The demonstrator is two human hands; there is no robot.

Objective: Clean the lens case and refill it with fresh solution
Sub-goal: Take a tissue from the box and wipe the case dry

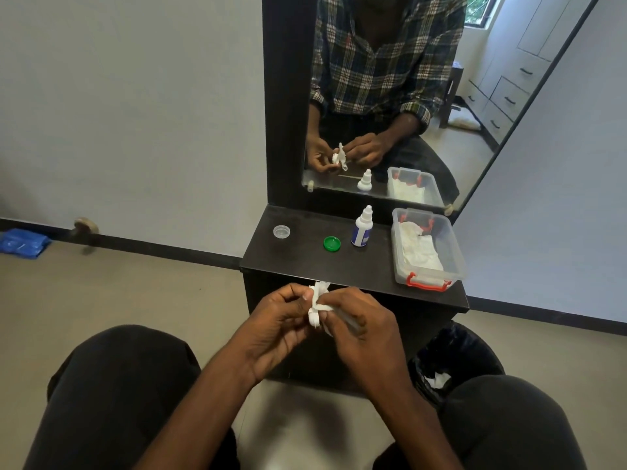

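Observation:
In front of the dark shelf, my left hand (278,325) pinches the white lens case (314,318), held on edge between both hands. My right hand (356,329) pinches a piece of white tissue (320,292) against the case; most of the case is hidden by fingers and tissue. On the shelf lie a green cap (332,244) and a clear cap (281,231). The solution bottle (361,227), white with a blue label and its nozzle cap on, stands upright beside the green cap.
A clear plastic box (451,256) with red latches, holding white tissues, sits at the right end of the dark shelf (305,266). A mirror stands behind. A black-lined bin (454,357) with crumpled tissue stands on the floor by my right knee.

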